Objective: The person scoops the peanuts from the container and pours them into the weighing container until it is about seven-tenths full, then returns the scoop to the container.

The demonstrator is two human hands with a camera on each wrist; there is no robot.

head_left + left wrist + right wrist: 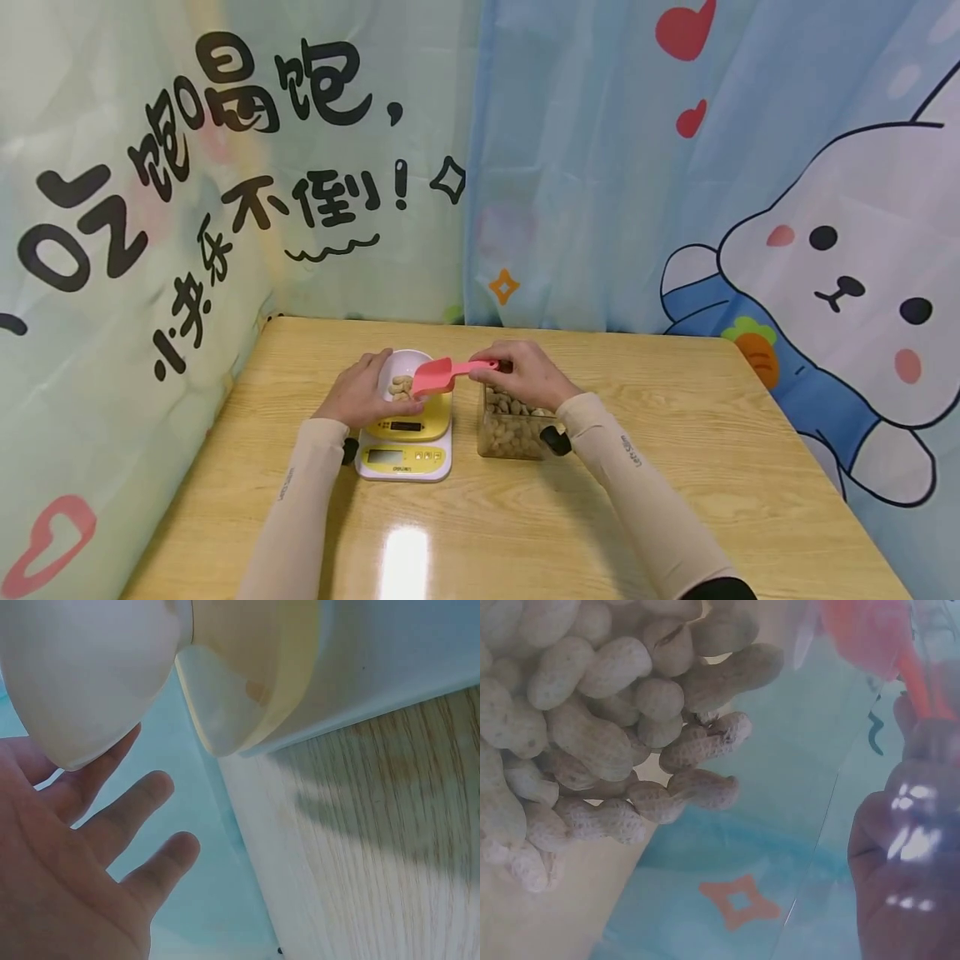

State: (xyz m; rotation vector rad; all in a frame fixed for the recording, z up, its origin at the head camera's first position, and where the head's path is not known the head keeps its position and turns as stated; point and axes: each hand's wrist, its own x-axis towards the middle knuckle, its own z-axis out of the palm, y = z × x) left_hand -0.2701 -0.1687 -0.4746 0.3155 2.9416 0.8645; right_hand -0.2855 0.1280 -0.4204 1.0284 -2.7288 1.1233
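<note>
My left hand [367, 392] holds the side of a white bowl [406, 362], thumb toward the front and fingers at the far side. In the left wrist view, the bowl [90, 675] lies against fingers, and the other fingers are spread below it. Several peanuts [401, 387] are in the bowl, which is over a yellow and white kitchen scale [405, 460]. With my right hand [528, 375] I grip the handle of a pink scoop [435, 377], its blade at the bowl's right edge. Whether the scoop carries anything is unclear.
A clear box [517, 446] of peanuts [592, 742] stands right of the scale, beneath my right hand. The wooden table [637, 492] meets a printed curtain [570, 208] at the back and left.
</note>
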